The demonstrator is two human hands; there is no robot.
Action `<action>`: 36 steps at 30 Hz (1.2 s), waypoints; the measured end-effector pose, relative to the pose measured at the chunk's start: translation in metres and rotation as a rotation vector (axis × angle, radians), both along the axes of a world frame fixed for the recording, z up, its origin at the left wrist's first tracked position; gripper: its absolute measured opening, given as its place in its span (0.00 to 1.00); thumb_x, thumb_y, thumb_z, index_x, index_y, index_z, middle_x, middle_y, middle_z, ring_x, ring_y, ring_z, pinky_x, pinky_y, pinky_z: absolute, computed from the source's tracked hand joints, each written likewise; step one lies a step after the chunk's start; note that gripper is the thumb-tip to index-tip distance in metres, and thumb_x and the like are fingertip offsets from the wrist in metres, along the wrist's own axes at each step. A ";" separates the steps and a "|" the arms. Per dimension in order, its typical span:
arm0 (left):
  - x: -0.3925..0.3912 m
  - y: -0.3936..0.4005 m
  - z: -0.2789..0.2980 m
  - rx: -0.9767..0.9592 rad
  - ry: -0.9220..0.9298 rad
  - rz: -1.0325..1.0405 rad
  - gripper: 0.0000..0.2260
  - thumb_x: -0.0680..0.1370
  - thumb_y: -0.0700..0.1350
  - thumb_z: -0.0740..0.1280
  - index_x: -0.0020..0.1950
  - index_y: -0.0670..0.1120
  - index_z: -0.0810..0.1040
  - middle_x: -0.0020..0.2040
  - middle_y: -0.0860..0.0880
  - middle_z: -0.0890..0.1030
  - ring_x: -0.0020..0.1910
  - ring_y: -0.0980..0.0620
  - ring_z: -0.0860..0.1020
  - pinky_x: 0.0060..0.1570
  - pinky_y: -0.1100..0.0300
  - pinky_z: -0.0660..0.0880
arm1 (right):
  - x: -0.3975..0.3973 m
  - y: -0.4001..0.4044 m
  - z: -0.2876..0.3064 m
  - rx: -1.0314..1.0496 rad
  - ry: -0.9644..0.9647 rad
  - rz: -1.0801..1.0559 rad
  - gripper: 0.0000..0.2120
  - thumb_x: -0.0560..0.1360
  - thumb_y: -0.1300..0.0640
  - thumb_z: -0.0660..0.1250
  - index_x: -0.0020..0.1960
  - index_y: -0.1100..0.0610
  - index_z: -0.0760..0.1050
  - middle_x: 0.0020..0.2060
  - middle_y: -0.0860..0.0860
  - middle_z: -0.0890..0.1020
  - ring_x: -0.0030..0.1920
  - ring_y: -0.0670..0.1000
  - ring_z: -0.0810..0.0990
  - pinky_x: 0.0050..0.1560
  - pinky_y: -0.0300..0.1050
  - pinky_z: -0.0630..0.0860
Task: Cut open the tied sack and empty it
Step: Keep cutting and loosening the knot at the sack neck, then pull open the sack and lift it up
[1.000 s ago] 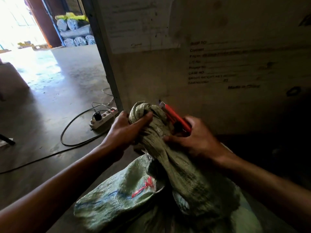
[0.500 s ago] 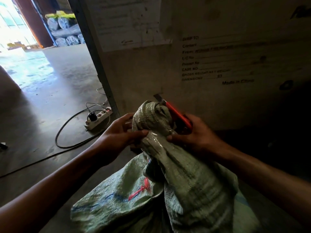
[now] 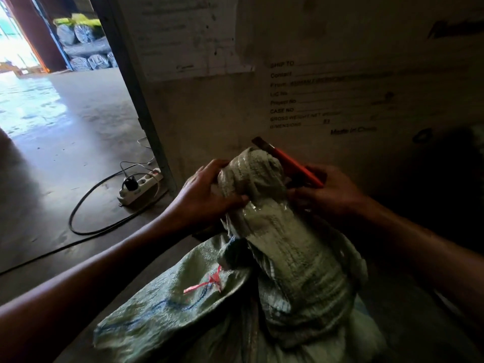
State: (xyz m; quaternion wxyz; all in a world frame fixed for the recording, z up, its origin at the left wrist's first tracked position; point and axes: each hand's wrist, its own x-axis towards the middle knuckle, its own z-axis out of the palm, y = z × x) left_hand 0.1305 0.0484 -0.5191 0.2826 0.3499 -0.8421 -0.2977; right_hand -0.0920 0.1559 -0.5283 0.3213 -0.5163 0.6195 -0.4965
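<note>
Sack (image 3: 293, 258), one, neck clutched by left hand (image 3: 207, 197), right hand (image 3: 330, 195) closed around one cutter (image 3: 290, 162)

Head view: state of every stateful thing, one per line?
sack: neck still bunched and bound shut, not emptied
left hand: gripping the sack's neck
right hand: holding the cutter
cutter: behind the neck, tip pointing up and left; cannot tell if the blade is cutting
power strip: on the floor, one black plug in
pink tie: lying on the lower sack fabric
</note>
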 end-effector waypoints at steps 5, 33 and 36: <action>-0.061 -0.002 -0.009 0.089 0.013 0.030 0.18 0.65 0.54 0.75 0.51 0.55 0.72 0.39 0.59 0.76 0.36 0.64 0.75 0.21 0.77 0.66 | -0.052 0.047 -0.026 0.045 0.174 -0.457 0.07 0.77 0.58 0.60 0.47 0.55 0.76 0.32 0.48 0.76 0.31 0.46 0.73 0.29 0.32 0.71; -0.128 0.035 -0.077 0.507 0.210 -0.048 0.33 0.57 0.66 0.74 0.56 0.50 0.76 0.47 0.51 0.84 0.45 0.52 0.82 0.41 0.57 0.80 | -0.009 0.066 -0.087 0.233 0.165 -0.129 0.34 0.65 0.47 0.74 0.68 0.48 0.66 0.62 0.49 0.76 0.61 0.48 0.75 0.57 0.41 0.72; -0.109 0.030 -0.079 0.509 0.338 -0.160 0.31 0.60 0.64 0.71 0.59 0.53 0.74 0.44 0.56 0.83 0.42 0.62 0.81 0.35 0.71 0.75 | -0.015 0.051 -0.061 0.128 0.242 -0.169 0.21 0.71 0.65 0.68 0.63 0.58 0.73 0.60 0.55 0.79 0.61 0.51 0.75 0.57 0.36 0.72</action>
